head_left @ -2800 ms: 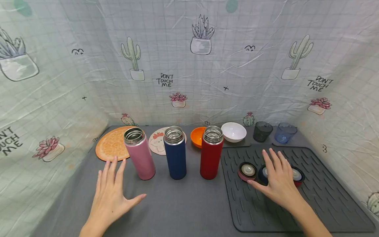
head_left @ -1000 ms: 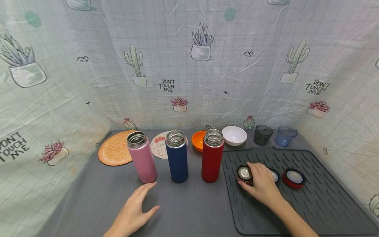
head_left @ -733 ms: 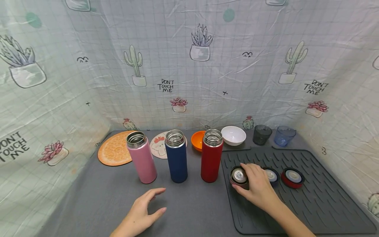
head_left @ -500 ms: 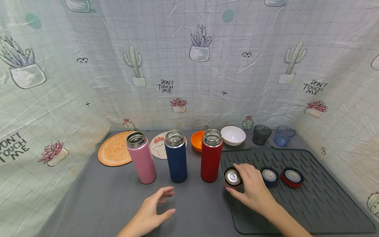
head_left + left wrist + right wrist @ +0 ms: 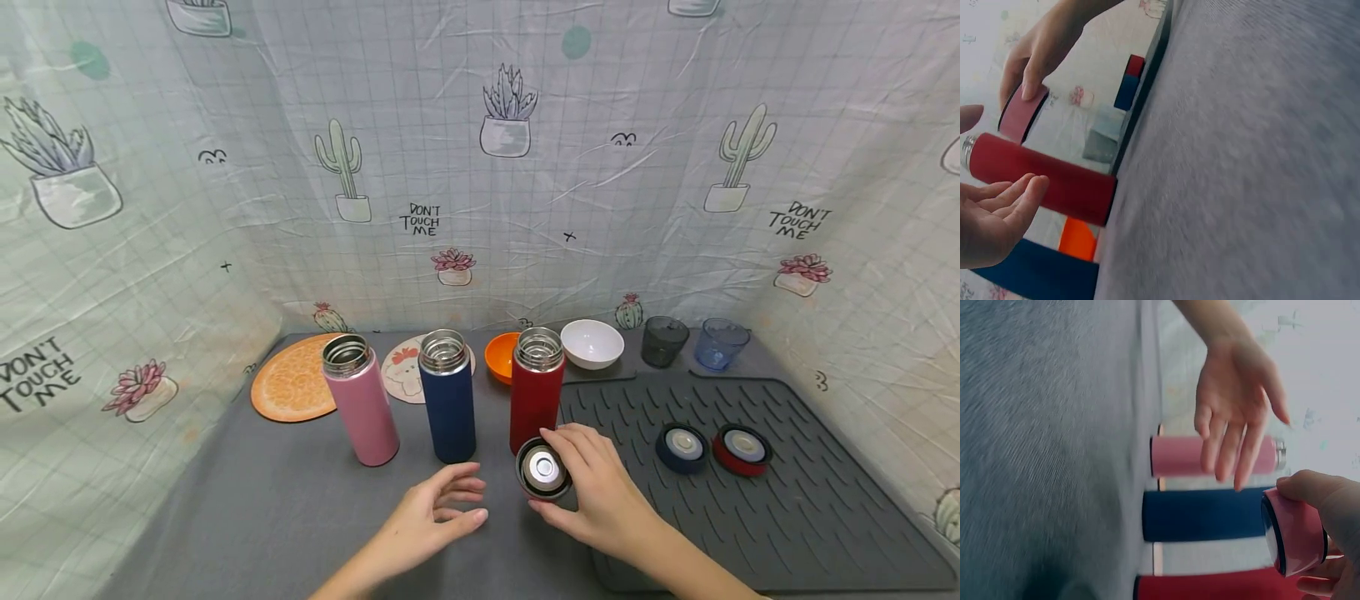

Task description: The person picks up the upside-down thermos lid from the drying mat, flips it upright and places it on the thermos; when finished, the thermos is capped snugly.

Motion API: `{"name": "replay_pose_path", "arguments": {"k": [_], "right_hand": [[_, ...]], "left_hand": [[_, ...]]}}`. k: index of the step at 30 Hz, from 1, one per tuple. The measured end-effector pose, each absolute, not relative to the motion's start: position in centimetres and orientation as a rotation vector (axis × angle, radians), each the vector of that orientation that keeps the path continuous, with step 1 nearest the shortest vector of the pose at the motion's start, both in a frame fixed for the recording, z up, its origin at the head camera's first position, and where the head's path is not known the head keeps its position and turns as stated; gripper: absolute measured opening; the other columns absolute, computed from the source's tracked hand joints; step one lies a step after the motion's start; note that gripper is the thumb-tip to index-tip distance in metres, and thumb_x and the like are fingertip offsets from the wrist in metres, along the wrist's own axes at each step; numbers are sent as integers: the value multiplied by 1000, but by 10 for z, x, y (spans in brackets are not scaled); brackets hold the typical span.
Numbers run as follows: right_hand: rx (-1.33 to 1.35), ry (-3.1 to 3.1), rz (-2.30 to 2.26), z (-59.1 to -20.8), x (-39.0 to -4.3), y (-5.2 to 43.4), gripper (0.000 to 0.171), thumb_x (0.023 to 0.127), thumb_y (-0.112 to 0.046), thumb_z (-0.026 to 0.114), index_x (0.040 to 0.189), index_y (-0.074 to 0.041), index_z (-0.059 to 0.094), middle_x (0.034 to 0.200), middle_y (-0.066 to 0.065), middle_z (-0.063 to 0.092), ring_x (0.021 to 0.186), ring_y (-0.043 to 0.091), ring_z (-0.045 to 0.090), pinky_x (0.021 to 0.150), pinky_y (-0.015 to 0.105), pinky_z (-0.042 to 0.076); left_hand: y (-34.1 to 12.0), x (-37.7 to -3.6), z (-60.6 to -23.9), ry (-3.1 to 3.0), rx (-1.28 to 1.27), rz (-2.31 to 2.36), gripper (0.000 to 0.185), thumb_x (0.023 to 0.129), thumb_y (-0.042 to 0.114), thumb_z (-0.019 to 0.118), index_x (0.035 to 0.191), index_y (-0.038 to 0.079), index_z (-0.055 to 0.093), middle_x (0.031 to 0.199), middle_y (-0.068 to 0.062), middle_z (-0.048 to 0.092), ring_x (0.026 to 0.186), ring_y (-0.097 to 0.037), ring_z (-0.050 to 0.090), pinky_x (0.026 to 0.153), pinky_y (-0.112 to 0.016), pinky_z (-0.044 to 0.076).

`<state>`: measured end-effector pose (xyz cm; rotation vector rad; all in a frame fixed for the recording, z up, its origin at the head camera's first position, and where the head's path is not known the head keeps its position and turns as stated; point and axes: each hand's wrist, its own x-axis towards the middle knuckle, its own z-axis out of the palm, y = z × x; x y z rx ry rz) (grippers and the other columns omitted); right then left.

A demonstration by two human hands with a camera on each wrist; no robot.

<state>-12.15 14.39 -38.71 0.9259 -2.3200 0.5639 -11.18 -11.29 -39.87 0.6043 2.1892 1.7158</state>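
My right hand (image 5: 600, 493) holds the pink bottle lid (image 5: 1297, 532) between thumb and fingers, its silvery underside facing up in the head view. The lid is above the table, in front of the red bottle (image 5: 536, 392). To its left my left hand (image 5: 429, 518) hovers with relaxed fingers, holding nothing and apart from the lid. Behind the hands stand the topless navy bottle (image 5: 448, 408) and pink bottle (image 5: 363, 412), both upright with bare steel necks. The navy lid (image 5: 682, 447) and red lid (image 5: 742, 450) lie underside up on the dark ridged mat (image 5: 795, 525).
At the back left lie an orange-slice placemat (image 5: 292, 383) and a round cartoon mat (image 5: 402, 371). An orange bowl (image 5: 500, 357), partly hidden by the red bottle, a white bowl (image 5: 592, 345), a dark cup (image 5: 663, 342) and a blue cup (image 5: 721, 344) line the back.
My right hand has taken the pink lid off the mat and carried it left, to in front of the red bottle. My left hand has moved right, towards it.
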Motion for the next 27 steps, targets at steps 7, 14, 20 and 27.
{"name": "replay_pose_path", "arguments": {"k": [7,14,20,27], "right_hand": [[1002,-2314,569,-388,-116,124,72,72,-47,72,127,-6,49,118,5,53,112,22,43,88,44,40],[1102,-2235,585,-394,-114,109,72,71,-43,75,126,-4,49,117,5,53,110,23,44,86,42,41],[1150,-2217,606,-399,-113,102,73,69,-42,77,126,-5,49,116,4,52,110,22,44,85,41,42],[1158,-2205,623,-405,-113,99,72,69,-43,76,125,-6,51,116,2,52,110,19,44,86,38,41]], "left_hand": [[-101,-116,-396,2076,547,1792,52,89,24,60,131,-1,43,115,-14,58,100,-21,60,79,-29,50],[-100,-119,-399,1937,524,1885,54,89,20,60,127,-13,40,105,-16,62,89,-17,62,73,-28,52],[-101,-120,-401,1964,539,1874,44,88,20,61,119,-10,50,100,-15,65,85,-14,63,73,-23,50],[-99,-119,-406,1990,486,1868,37,85,16,65,111,-8,55,92,-12,66,78,-12,63,68,-21,50]]}}
